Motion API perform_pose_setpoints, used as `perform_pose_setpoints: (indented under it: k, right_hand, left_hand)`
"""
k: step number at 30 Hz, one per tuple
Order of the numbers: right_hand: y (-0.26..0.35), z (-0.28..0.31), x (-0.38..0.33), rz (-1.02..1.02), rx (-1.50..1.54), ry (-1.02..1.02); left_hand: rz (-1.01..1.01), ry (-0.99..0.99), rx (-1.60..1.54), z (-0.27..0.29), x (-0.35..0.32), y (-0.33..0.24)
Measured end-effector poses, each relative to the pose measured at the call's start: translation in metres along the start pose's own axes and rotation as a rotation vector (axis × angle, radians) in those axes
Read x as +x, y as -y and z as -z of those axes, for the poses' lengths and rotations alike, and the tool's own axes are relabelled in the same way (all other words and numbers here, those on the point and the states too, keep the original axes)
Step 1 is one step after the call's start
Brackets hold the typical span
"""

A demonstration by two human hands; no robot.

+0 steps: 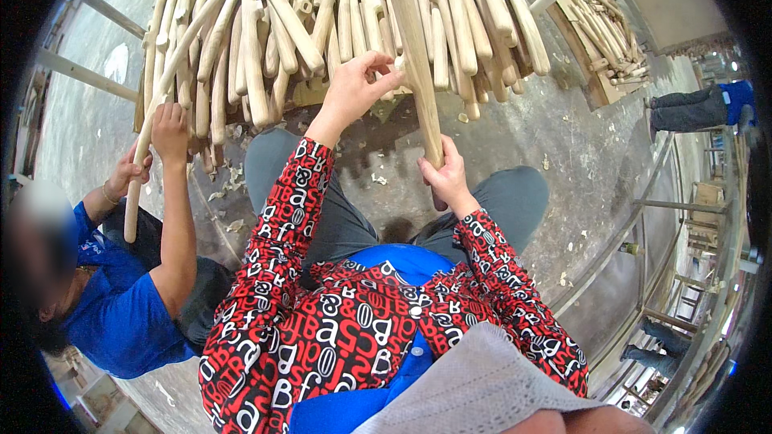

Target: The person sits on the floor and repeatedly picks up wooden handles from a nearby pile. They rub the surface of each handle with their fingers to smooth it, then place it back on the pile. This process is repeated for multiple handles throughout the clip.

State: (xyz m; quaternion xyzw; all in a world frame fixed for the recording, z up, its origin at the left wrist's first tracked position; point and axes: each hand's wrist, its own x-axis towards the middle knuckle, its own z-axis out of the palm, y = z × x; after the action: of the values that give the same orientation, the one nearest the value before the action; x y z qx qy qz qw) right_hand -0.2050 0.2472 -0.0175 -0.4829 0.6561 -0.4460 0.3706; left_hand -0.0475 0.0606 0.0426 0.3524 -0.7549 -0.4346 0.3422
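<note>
A long, smooth wooden chair part (418, 72), slightly curved, slants down toward me from the pile of wood. My right hand (447, 173) is wrapped round its near end. My left hand (358, 92) is beside the part's left edge, thumb and fingertips pinched together at a small white scrap (400, 63). Whether that scrap is paper or tape is too small to tell, and it touches or nearly touches the wood. Just beyond my hands lie many similar curved wooden parts (257, 72), several with holes or notches near their far ends.
To my left a person in a blue shirt (129, 317) holds another wooden part (165, 72) with both hands. More wood lies on a board (607, 32) at the far right. Shavings (233, 181) litter the floor. Metal rails (619, 257) and another person (700, 104) are at right.
</note>
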Motion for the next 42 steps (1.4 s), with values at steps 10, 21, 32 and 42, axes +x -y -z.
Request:
perform_pose_setpoints:
  k: [10, 21, 32, 42]
  right_hand:
    - [0.0, 0.015, 0.0, 0.158, -0.325, -0.088]
    - [-0.001, 0.009, 0.006, 0.184, -0.355, -0.217]
    - [-0.004, 0.009, 0.011, 0.319, -0.452, -0.394]
    - [0.0, -0.001, 0.016, 0.178, -0.195, -0.29]
  left_hand:
    - [0.245, 0.139, -0.289, 0.006, -0.002, 0.004]
    - [0.167, 0.016, -0.264, -0.011, -0.01, -0.008]
    - [0.238, 0.133, -0.372, -0.006, -0.008, -0.018]
    - [0.192, 0.02, -0.326, -0.014, -0.012, -0.022]
